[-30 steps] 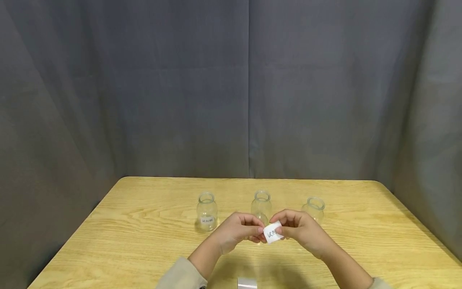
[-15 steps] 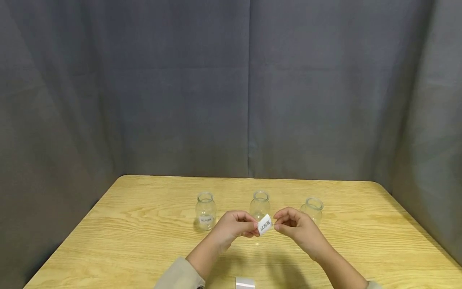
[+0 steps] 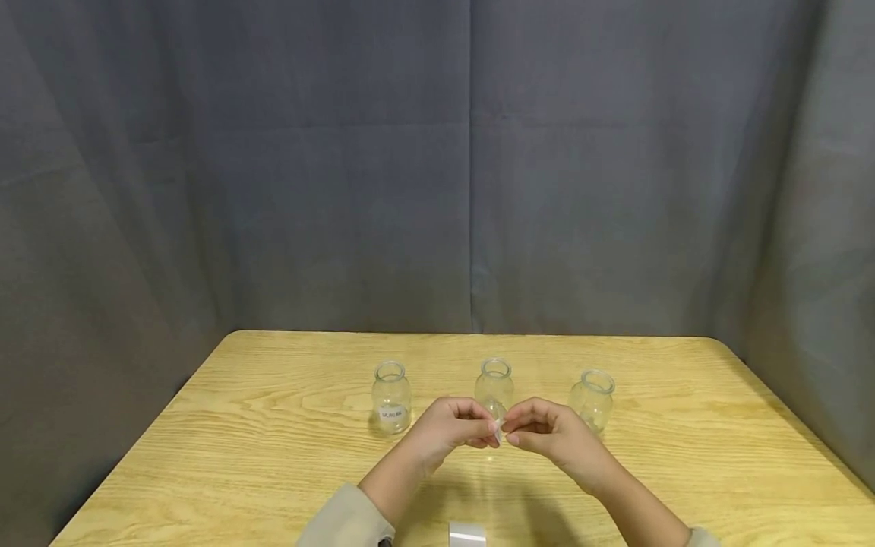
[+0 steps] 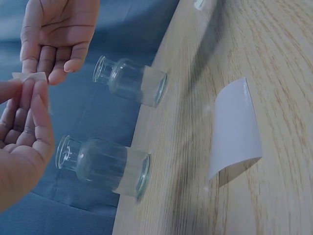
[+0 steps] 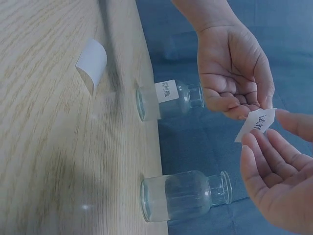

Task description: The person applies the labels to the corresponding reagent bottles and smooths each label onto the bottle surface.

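Observation:
A small white sticker label [image 5: 257, 122] with dark printed characters is held up above the table. My left hand [image 3: 446, 434] pinches it between thumb and fingers. In the head view it is turned nearly edge-on. My right hand [image 3: 557, 439] is at its other edge, thumb and index finger slightly parted; whether they touch it is hard to tell. Behind the hands stand three clear glass jars. The left jar [image 3: 391, 391] carries a similar label low on its side. The middle jar [image 3: 494, 380] is partly hidden by the fingers, and the right jar [image 3: 593, 395] by the right hand.
A curled white label sheet [image 4: 237, 129] lies on the wooden table [image 3: 273, 441] near its front edge, below the hands. Grey curtains [image 3: 355, 190] hang behind and beside the table.
The right hand let go of the label, drew off to the right, then came back to its edge. The label has turned from face-on to nearly edge-on in the left hand.

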The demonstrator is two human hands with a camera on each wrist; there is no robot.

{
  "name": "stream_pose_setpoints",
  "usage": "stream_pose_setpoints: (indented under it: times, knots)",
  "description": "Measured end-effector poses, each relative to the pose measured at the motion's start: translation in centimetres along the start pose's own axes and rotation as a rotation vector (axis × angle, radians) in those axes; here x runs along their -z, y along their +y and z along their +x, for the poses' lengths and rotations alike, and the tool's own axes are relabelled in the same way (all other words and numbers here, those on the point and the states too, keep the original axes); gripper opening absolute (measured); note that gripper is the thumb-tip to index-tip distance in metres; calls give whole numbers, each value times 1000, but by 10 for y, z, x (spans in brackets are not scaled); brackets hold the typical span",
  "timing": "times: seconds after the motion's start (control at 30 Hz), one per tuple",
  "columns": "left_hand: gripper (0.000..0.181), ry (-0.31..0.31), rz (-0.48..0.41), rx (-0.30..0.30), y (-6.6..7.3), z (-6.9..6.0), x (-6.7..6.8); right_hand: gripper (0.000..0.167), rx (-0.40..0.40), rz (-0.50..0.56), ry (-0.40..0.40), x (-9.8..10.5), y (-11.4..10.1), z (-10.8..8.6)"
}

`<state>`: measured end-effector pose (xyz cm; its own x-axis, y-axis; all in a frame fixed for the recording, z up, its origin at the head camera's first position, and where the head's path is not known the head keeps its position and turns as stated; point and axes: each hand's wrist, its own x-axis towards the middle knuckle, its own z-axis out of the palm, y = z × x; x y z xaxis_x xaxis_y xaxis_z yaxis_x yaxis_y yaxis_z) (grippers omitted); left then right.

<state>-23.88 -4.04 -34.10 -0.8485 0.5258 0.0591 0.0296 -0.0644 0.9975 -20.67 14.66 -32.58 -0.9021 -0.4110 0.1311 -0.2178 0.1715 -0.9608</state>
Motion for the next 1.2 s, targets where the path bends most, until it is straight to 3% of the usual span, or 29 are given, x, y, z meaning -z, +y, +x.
stream_pose_setpoints:
  times: [0.43,0.83,1.2]
  knots:
    - [14,-67,-34,9,3,2,-2,31,26,32,-14,-3,1,5]
    - [10,-108,-43,32,-3,0,-4,30,-3,37,-12,-5,3,2]
    - [12,-76,-30,36,-5,0,-5,25,25,10,24,-3,4,-1]
